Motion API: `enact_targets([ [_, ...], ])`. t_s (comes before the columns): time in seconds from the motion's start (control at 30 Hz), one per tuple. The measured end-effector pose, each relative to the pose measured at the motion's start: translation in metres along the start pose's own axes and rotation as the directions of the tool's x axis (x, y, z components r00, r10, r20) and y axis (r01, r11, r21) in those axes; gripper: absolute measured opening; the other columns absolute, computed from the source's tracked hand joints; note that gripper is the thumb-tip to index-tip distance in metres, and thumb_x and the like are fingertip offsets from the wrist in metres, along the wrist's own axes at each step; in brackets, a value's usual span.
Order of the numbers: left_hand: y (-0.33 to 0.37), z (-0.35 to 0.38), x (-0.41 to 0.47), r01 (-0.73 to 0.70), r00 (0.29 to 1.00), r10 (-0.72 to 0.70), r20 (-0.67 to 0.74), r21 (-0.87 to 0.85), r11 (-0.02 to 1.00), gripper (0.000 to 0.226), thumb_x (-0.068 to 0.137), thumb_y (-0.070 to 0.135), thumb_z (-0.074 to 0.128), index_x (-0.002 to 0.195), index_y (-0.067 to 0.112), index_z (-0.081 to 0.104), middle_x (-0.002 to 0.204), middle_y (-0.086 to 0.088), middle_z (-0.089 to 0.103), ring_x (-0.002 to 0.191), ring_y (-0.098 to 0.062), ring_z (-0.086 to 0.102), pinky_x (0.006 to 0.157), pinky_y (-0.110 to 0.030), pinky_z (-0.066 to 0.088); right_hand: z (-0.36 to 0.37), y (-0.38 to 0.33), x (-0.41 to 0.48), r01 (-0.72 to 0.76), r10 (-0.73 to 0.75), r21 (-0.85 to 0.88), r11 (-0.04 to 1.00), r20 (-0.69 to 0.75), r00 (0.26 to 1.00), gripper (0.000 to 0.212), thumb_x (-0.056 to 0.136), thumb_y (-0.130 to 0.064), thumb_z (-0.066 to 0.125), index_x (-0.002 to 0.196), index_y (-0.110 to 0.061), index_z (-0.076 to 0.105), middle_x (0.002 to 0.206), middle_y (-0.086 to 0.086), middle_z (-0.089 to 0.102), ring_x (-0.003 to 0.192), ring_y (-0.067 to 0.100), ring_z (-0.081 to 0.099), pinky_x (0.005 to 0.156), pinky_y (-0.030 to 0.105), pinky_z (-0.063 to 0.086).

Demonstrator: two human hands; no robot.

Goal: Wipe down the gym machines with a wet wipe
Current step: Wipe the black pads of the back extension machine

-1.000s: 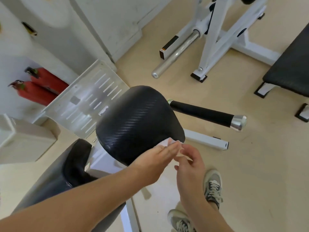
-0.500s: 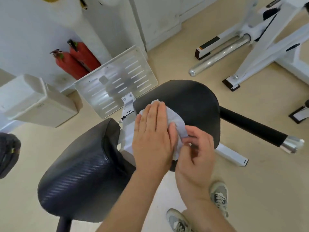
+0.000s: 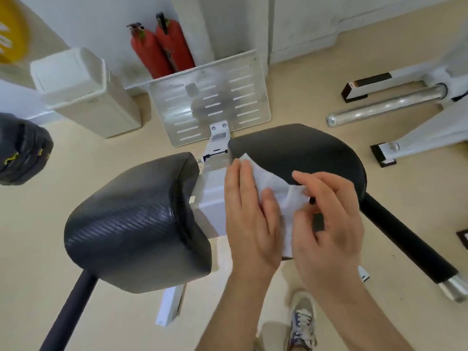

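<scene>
A white wet wipe (image 3: 277,188) lies spread on the near edge of the right black pad (image 3: 304,150) of a gym machine. My left hand (image 3: 249,219) presses flat on the wipe's left part with straight fingers. My right hand (image 3: 329,221) pinches the wipe's right side with curled fingers and covers the pad's near edge. A second black pad (image 3: 136,219) with a woven texture sits to the left, joined by a white frame (image 3: 212,198). Black handle bars (image 3: 415,247) stick out on both sides.
A perforated metal footplate (image 3: 210,102) stands behind the pads. Two red fire extinguishers (image 3: 162,44) and a white bin (image 3: 86,89) stand by the wall. Another white machine with a chrome bar (image 3: 385,105) is at the right. My shoe (image 3: 302,323) is below.
The view has swung left and closer, bringing the left pad fully into sight. The wipe went from held at the pad's edge to spread under my flat left hand.
</scene>
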State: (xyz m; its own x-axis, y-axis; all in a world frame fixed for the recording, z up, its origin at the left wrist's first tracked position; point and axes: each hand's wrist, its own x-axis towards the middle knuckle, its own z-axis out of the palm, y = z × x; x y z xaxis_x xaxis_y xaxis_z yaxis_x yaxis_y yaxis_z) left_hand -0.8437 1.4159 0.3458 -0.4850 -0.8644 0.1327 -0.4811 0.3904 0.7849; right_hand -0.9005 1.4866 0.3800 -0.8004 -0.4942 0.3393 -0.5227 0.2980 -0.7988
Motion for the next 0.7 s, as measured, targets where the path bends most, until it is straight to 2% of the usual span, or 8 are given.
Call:
enact_targets([
  [0.1, 0.003, 0.016, -0.025, 0.206, 0.964, -0.238, -0.116, -0.233, 0.950, 0.052, 0.101, 0.049, 0.031, 0.150, 0.035, 0.018, 0.146, 0.003, 0.041, 0.127, -0.010, 0.049, 0.095, -0.026, 0.049, 0.000, 0.003, 0.018, 0.195, -0.178, -0.052, 0.979, 0.236, 0.955, 0.034, 0.090, -0.022, 0.048, 0.117, -0.011, 0.065, 0.121, 0.005, 0.052, 0.107, 0.017, 0.052, 0.087, 0.027, 0.047],
  [0.17, 0.005, 0.022, -0.039, 0.296, 0.929, -0.363, -0.073, -0.440, 0.848, 0.050, 0.102, 0.031, 0.043, 0.141, 0.053, 0.021, 0.139, 0.014, 0.046, 0.119, -0.005, 0.054, 0.088, -0.016, 0.049, 0.002, 0.009, 0.023, 0.335, -0.282, -0.080, 0.939, 0.381, 0.881, 0.034, 0.089, -0.030, 0.047, 0.117, -0.019, 0.062, 0.124, 0.000, 0.051, 0.112, 0.022, 0.052, 0.087, 0.041, 0.050],
  [0.23, -0.001, 0.023, -0.054, 0.326, 0.915, -0.395, -0.086, -0.420, 0.847, 0.052, 0.103, 0.025, 0.042, 0.141, 0.056, 0.023, 0.141, 0.020, 0.045, 0.126, -0.004, 0.049, 0.097, -0.019, 0.045, 0.001, 0.014, 0.023, 0.450, -0.344, -0.134, 0.883, 0.469, 0.813, 0.035, 0.089, -0.034, 0.042, 0.119, -0.022, 0.057, 0.127, 0.000, 0.053, 0.116, 0.025, 0.051, 0.086, 0.046, 0.050],
  [0.33, -0.010, 0.025, -0.072, 0.409, 0.889, -0.456, -0.050, -0.362, 0.838, 0.048, 0.104, 0.026, 0.037, 0.147, 0.041, 0.026, 0.144, 0.014, 0.047, 0.131, -0.007, 0.047, 0.105, -0.035, 0.044, 0.000, 0.015, 0.022, 0.586, -0.392, -0.173, 0.791, 0.592, 0.704, 0.043, 0.090, -0.033, 0.035, 0.128, -0.021, 0.051, 0.136, 0.001, 0.052, 0.128, 0.021, 0.044, 0.094, 0.034, 0.036],
  [0.4, -0.009, 0.022, -0.073, 0.454, 0.855, -0.518, 0.012, -0.500, 0.737, 0.045, 0.102, 0.026, 0.038, 0.146, 0.035, 0.032, 0.133, 0.022, 0.055, 0.122, -0.001, 0.053, 0.097, -0.025, 0.048, 0.003, 0.016, 0.022, 0.703, -0.432, -0.172, 0.690, 0.682, 0.591, 0.045, 0.090, -0.033, 0.036, 0.133, -0.025, 0.046, 0.144, 0.000, 0.042, 0.136, 0.020, 0.035, 0.096, 0.032, 0.028],
  [0.47, -0.009, 0.016, -0.074, 0.488, 0.836, -0.545, 0.065, -0.541, 0.685, 0.044, 0.101, 0.027, 0.037, 0.145, 0.031, 0.036, 0.126, 0.030, 0.057, 0.118, 0.005, 0.054, 0.091, -0.013, 0.047, 0.007, 0.021, 0.023, 0.799, -0.480, -0.115, 0.590, 0.746, 0.461, 0.045, 0.088, -0.028, 0.050, 0.133, -0.025, 0.049, 0.148, 0.002, 0.037, 0.140, 0.022, 0.029, 0.096, 0.035, 0.027],
  [0.57, -0.014, 0.011, -0.078, 0.532, 0.821, -0.561, 0.107, -0.500, 0.683, 0.042, 0.102, 0.026, 0.037, 0.145, 0.028, 0.038, 0.124, 0.035, 0.056, 0.119, 0.010, 0.051, 0.096, -0.011, 0.043, 0.008, 0.027, 0.027, 0.895, -0.516, 0.004, 0.445, 0.818, 0.253, 0.041, 0.082, -0.023, 0.069, 0.122, -0.021, 0.063, 0.146, 0.004, 0.046, 0.142, 0.027, 0.027, 0.097, 0.038, 0.029],
  [0.7, -0.011, -0.001, -0.076, 0.590, 0.796, -0.589, 0.142, -0.405, 0.699, 0.041, 0.099, 0.041, 0.038, 0.140, 0.040, 0.044, 0.117, 0.036, 0.056, 0.110, 0.023, 0.047, 0.090, -0.002, 0.039, 0.005, 0.031, 0.048, 0.954, -0.504, 0.127, 0.270, 0.863, 0.028, 0.045, 0.081, -0.026, 0.061, 0.125, -0.024, 0.062, 0.149, 0.003, 0.044, 0.142, 0.031, 0.026, 0.094, 0.039, 0.033],
])
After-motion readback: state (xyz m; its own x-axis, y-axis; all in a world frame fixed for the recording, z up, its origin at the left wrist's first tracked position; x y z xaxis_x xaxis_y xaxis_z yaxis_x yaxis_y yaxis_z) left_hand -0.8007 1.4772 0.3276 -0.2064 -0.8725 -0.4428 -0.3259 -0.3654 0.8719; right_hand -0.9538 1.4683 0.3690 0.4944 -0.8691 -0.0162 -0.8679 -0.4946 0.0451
